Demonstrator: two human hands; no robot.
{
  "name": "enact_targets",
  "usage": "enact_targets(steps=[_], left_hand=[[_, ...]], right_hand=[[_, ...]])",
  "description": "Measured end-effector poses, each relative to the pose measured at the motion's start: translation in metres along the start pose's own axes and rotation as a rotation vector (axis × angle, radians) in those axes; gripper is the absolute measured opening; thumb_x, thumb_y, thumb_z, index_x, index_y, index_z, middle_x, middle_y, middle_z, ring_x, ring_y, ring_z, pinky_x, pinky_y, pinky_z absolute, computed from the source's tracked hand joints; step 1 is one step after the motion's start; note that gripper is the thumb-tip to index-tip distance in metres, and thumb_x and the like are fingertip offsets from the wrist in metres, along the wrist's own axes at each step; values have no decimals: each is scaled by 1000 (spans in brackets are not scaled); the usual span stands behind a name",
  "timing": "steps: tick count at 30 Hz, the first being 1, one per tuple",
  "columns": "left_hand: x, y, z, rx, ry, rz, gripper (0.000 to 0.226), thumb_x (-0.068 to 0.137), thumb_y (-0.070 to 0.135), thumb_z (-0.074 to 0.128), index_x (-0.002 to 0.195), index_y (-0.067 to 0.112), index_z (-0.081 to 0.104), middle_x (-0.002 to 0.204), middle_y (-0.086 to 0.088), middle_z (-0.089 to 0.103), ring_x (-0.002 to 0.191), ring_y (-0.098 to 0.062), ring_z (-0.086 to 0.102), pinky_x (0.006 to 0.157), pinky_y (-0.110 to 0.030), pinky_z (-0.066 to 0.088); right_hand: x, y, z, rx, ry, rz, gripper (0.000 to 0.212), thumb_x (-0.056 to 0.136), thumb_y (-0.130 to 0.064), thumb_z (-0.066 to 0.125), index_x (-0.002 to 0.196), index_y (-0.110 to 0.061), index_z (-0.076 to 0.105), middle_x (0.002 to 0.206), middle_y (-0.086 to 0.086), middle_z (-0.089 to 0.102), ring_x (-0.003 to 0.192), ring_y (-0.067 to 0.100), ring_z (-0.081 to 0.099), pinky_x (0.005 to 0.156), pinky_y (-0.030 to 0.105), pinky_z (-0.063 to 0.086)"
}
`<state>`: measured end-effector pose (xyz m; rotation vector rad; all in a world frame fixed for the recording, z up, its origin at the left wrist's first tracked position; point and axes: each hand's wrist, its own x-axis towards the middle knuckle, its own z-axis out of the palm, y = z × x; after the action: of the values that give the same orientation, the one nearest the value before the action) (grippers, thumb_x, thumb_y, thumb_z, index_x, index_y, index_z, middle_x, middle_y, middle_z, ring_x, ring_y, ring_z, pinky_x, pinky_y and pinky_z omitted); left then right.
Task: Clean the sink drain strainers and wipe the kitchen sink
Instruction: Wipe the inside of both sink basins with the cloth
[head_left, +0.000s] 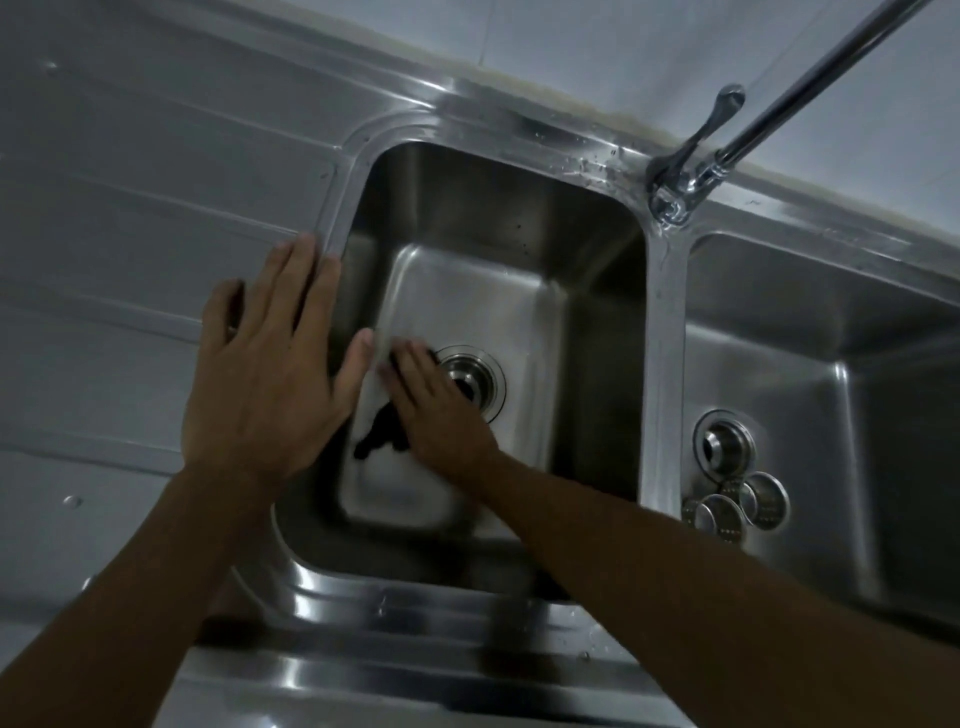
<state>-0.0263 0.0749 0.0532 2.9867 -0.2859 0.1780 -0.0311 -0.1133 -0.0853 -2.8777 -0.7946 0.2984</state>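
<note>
A double stainless steel sink fills the view. My right hand (428, 410) reaches into the left basin (493, 218) and presses a dark cloth or scrubber (379, 439) flat on its floor, just left of the drain (475, 382). Part of the cloth is hidden under the fingers. My left hand (265, 374) lies flat with fingers spread on the basin's left rim and the drainboard (130, 218), holding nothing. In the right basin (857, 338) sits a second drain (724, 441), and two loose round metal strainers (737, 506) lie just in front of it.
A chrome faucet (675, 192) with a lever handle stands behind the divider between the basins, its long spout (810, 88) running up to the right. A white tiled wall lies behind. Water droplets dot the rim near the faucet and the front ledge.
</note>
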Motion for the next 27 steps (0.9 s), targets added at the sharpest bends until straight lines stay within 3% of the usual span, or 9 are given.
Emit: enact_targets(steps=[4, 8, 11, 13, 15, 17, 20, 23, 27], left_hand=[[0, -1, -3, -47, -26, -14, 70, 107, 55, 23, 159, 9, 28, 170, -15, 23, 159, -29, 18, 123, -59, 21], [2, 2, -8, -69, -68, -23, 71, 106, 54, 23, 160, 9, 26, 171, -14, 19, 160, -28, 14, 125, -59, 18], [2, 3, -8, -57, -73, -22, 71, 106, 54, 22, 161, 9, 25, 172, -14, 17, 160, -27, 13, 125, -59, 18], [1, 3, -7, -52, -63, -18, 71, 106, 54, 22, 161, 9, 24, 172, -14, 18, 160, -27, 14, 126, -58, 16], [1, 2, -5, -37, -43, -10, 71, 107, 54, 23, 161, 9, 26, 171, -14, 19, 160, -27, 16, 125, -58, 18], [1, 1, -3, -22, -21, -2, 70, 107, 53, 24, 160, 8, 27, 171, -15, 21, 159, -27, 18, 124, -58, 20], [1, 1, 0, -16, 9, 5, 69, 107, 53, 25, 160, 9, 27, 170, -15, 21, 159, -28, 19, 123, -58, 22], [1, 2, 3, -17, 47, 5, 70, 107, 55, 25, 160, 10, 27, 170, -15, 21, 158, -29, 19, 122, -56, 22], [-4, 5, 2, 10, 80, 29, 69, 106, 53, 29, 157, 7, 32, 169, -18, 23, 155, -35, 26, 117, -57, 26]], right_hand=[[3, 61, -40, -116, -89, 513, 60, 108, -16, 27, 159, 4, 2, 167, 29, -3, 155, 45, -1, 126, 51, 12], [-49, 46, -43, -114, -275, 642, 61, 107, -17, 22, 156, 10, -3, 164, 35, -8, 153, 51, -1, 122, 53, 26], [-83, -8, -24, -69, -343, 380, 60, 106, -19, 24, 152, 17, 13, 159, 43, 7, 147, 62, 4, 120, 64, 21], [-79, -24, -19, -91, -273, 59, 56, 103, -23, 38, 146, 13, 38, 155, 39, 31, 145, 59, 22, 118, 61, 30], [-50, -27, -13, -26, -145, -181, 55, 103, -19, 27, 151, 7, 36, 161, 30, 25, 150, 50, 19, 122, 54, 27], [-20, -33, -14, 48, -181, -187, 58, 103, -16, 18, 157, 5, 20, 167, 26, 7, 155, 44, 3, 126, 50, 14], [-11, -48, -8, 128, -193, -37, 73, 102, -29, 46, 159, 3, 13, 169, 22, 0, 156, 39, -5, 127, 49, 12], [-28, -52, -18, 329, -262, -71, 79, 90, -19, 66, 155, 5, 27, 167, 23, 12, 155, 41, 8, 124, 47, 17], [-61, -41, -42, 575, -590, -102, 59, 93, 4, 53, 150, -4, 45, 162, 18, 34, 148, 36, 33, 121, 40, 26]])
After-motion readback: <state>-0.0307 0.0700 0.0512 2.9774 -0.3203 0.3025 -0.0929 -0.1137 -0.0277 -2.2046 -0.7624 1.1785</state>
